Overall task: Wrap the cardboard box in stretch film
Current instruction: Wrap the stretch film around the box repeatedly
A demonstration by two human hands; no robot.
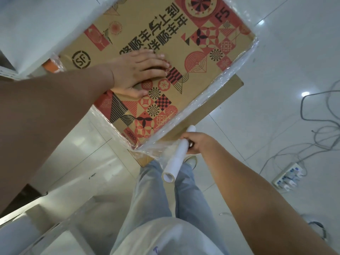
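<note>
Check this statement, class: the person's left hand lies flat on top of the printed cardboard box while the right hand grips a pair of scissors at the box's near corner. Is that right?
One detail is wrong. The head view shows the right hand gripping a roll of stretch film, not scissors, with film running from it along the edge of the cardboard box. The left hand does lie flat on the box top.
</note>
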